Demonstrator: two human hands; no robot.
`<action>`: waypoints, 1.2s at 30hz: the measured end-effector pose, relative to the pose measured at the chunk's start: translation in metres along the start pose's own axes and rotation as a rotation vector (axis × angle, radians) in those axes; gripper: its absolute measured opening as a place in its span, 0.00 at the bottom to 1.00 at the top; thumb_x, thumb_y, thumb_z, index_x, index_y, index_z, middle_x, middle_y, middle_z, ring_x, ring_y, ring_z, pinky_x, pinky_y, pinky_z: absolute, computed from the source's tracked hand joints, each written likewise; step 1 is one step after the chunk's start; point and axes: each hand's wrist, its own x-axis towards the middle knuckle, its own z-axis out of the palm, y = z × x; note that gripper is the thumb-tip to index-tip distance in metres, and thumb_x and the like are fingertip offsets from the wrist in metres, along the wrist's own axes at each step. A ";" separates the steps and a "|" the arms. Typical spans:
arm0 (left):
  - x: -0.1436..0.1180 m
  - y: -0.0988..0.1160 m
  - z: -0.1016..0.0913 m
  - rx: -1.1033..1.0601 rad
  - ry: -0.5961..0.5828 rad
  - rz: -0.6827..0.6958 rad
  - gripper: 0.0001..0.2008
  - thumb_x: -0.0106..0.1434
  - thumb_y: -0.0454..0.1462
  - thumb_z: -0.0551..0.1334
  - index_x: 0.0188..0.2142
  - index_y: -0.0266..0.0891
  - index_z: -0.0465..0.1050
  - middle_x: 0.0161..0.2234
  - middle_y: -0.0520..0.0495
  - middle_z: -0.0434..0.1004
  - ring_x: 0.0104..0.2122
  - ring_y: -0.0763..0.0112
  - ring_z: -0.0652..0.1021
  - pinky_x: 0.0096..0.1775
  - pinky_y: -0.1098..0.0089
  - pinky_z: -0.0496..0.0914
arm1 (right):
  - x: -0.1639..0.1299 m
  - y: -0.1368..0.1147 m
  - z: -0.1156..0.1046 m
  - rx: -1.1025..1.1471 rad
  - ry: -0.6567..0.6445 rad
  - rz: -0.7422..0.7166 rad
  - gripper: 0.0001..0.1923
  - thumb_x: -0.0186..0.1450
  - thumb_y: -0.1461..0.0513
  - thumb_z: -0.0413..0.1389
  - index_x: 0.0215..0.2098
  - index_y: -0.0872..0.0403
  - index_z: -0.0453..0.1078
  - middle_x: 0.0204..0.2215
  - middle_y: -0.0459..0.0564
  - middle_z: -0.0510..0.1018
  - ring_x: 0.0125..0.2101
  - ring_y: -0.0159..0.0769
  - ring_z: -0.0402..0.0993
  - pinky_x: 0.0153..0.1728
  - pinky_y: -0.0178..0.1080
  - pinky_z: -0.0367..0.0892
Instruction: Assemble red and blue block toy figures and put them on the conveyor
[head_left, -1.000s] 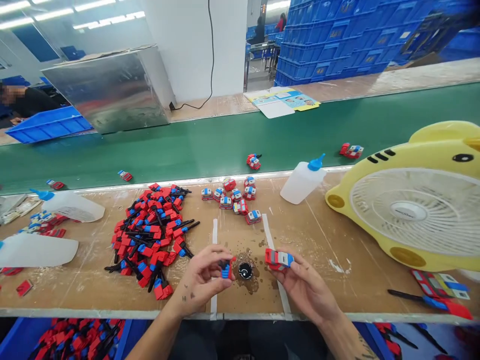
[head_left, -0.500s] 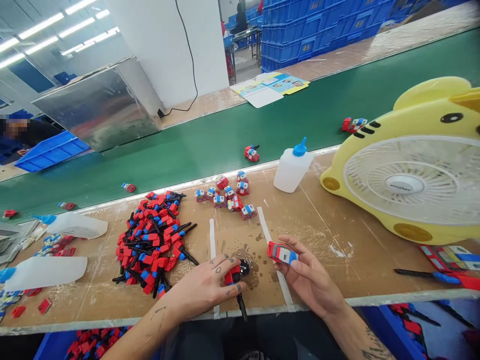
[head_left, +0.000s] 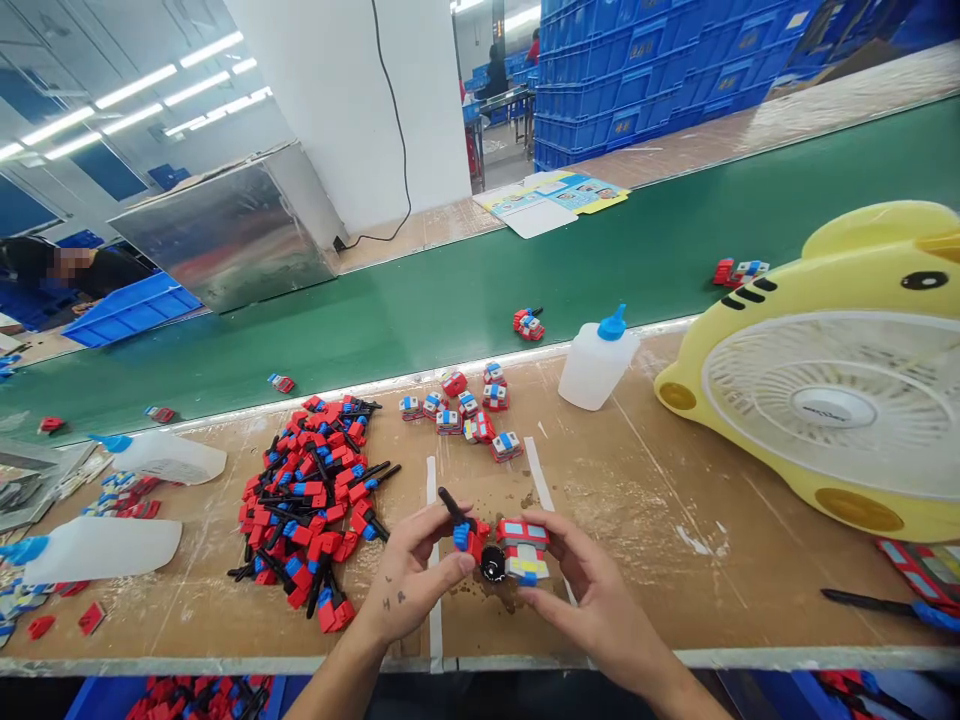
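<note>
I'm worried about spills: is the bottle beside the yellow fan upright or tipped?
Upright: the white bottle stands on its base, blue nozzle at the top.

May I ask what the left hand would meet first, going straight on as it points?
The left hand would probably meet the red block in the right hand, though depth near the round black object is unclear.
</note>
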 end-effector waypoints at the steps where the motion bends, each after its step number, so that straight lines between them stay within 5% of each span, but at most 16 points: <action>1: 0.001 0.000 0.001 0.009 -0.012 0.011 0.23 0.62 0.43 0.69 0.55 0.39 0.75 0.50 0.39 0.78 0.50 0.57 0.78 0.54 0.63 0.71 | 0.003 -0.003 0.001 -0.075 -0.013 -0.028 0.30 0.62 0.63 0.64 0.60 0.45 0.63 0.57 0.55 0.72 0.56 0.50 0.70 0.59 0.52 0.65; 5: 0.005 0.002 0.005 0.074 -0.012 0.057 0.22 0.63 0.42 0.68 0.56 0.41 0.75 0.51 0.40 0.78 0.52 0.57 0.77 0.55 0.63 0.71 | 0.015 -0.019 0.001 -0.361 -0.043 -0.194 0.30 0.62 0.64 0.63 0.60 0.42 0.62 0.55 0.51 0.74 0.55 0.49 0.71 0.57 0.50 0.68; 11: 0.016 0.004 0.014 0.109 0.154 0.115 0.15 0.67 0.40 0.64 0.51 0.40 0.79 0.47 0.42 0.80 0.47 0.59 0.79 0.50 0.66 0.74 | 0.029 -0.036 0.012 -0.539 -0.077 -0.436 0.32 0.64 0.67 0.57 0.64 0.45 0.57 0.53 0.54 0.74 0.54 0.49 0.71 0.53 0.49 0.71; 15: 0.019 0.013 0.020 0.133 0.253 0.086 0.15 0.68 0.41 0.62 0.51 0.40 0.78 0.47 0.43 0.81 0.45 0.59 0.80 0.48 0.66 0.75 | 0.036 -0.037 0.027 -0.607 0.082 -0.551 0.31 0.67 0.69 0.54 0.65 0.46 0.55 0.54 0.56 0.73 0.55 0.50 0.69 0.53 0.53 0.70; 22: 0.014 0.012 0.032 0.312 0.299 0.181 0.26 0.64 0.40 0.65 0.61 0.43 0.67 0.57 0.41 0.73 0.55 0.54 0.74 0.58 0.57 0.69 | 0.051 -0.039 0.032 -0.628 0.184 -0.631 0.35 0.67 0.70 0.53 0.69 0.43 0.53 0.53 0.55 0.75 0.53 0.51 0.72 0.51 0.55 0.73; 28: 0.034 0.003 0.054 0.292 0.471 0.122 0.36 0.58 0.37 0.69 0.64 0.41 0.58 0.59 0.37 0.68 0.57 0.53 0.71 0.59 0.55 0.67 | 0.060 -0.031 0.045 -0.636 0.269 -0.656 0.37 0.67 0.71 0.53 0.70 0.42 0.50 0.52 0.56 0.74 0.52 0.52 0.72 0.51 0.55 0.72; 33: 0.088 0.019 0.020 0.256 0.375 0.157 0.31 0.55 0.38 0.71 0.56 0.37 0.64 0.47 0.42 0.76 0.44 0.61 0.77 0.48 0.65 0.72 | 0.086 -0.037 0.023 -0.636 0.188 -0.542 0.38 0.67 0.65 0.57 0.70 0.44 0.46 0.56 0.58 0.69 0.55 0.54 0.68 0.54 0.56 0.67; 36: 0.149 0.034 -0.020 0.520 0.323 0.138 0.27 0.57 0.41 0.70 0.53 0.35 0.65 0.41 0.46 0.76 0.39 0.67 0.77 0.43 0.71 0.71 | 0.111 -0.032 -0.013 -0.672 0.158 -0.388 0.31 0.66 0.60 0.60 0.65 0.48 0.58 0.52 0.57 0.73 0.51 0.53 0.70 0.52 0.56 0.68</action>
